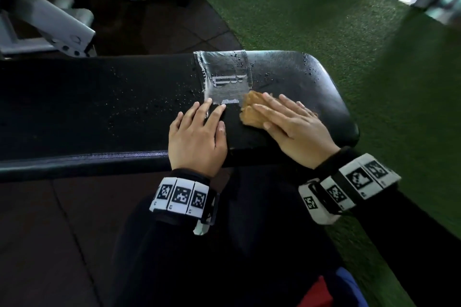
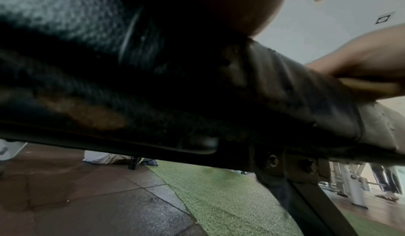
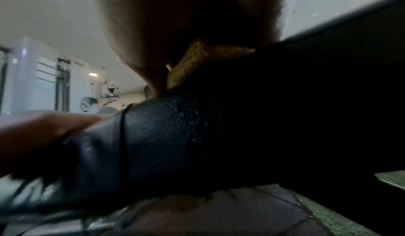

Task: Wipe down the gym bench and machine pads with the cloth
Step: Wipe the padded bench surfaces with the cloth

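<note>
Right hand (image 1: 294,127): flat, fingers straight, palm down on tan cloth (image 1: 252,112), pressing it onto the black bench pad (image 1: 99,107) near the pad's rounded right end. Cloth bunched, showing past the fingertips. Left hand (image 1: 197,139): flat on the pad just beside the cloth, fingers extended, holding nothing; fingertips reach a strip of clear tape (image 1: 224,75) across the pad.

Head view only: water droplets on the pad around the tape; marker bands on both wrists; green turf (image 1: 324,20) beyond the bench, dark floor tiles to the left.

Left wrist view only: bench underside, frame bolts (image 2: 271,160), angled leg; right hand seen from the side over the cloth edge (image 2: 368,85).

Right wrist view: woven texture of the cloth (image 3: 192,61) under the palm, pad's leather grain; rest dark, blurred.
</note>
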